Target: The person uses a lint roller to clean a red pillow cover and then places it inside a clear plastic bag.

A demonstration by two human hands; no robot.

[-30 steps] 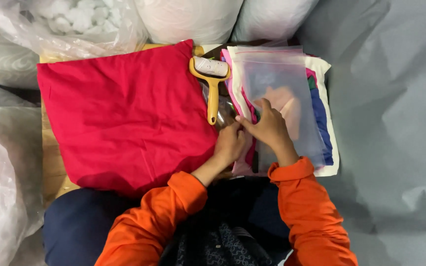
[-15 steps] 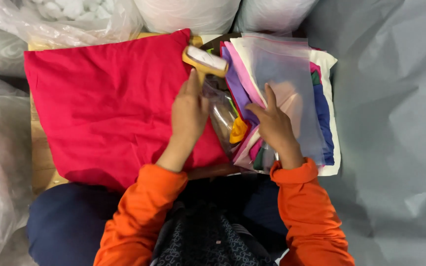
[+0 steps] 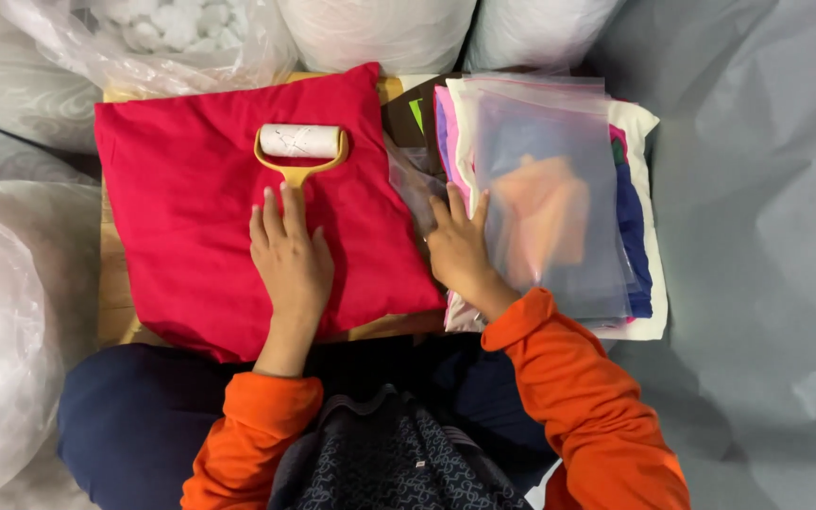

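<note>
Two hands: both lie flat, fingers spread, gripping nothing.
Left hand (image 3: 290,260): palm down on the red cushion cover (image 3: 200,217), soft matte cloth, roughly square; fingertips touch the roller's handle.
Lint roller (image 3: 300,151): yellow plastic fork and handle, white paper cylinder; lies on the red cloth just beyond the left fingers.
Right hand (image 3: 460,250): pressed on the left edge of the clear plastic bags (image 3: 545,189), glossy, rectangular, stacked over folded coloured fabrics.
Tabletop (image 3: 113,293): pale wood, edge showing.
</note>
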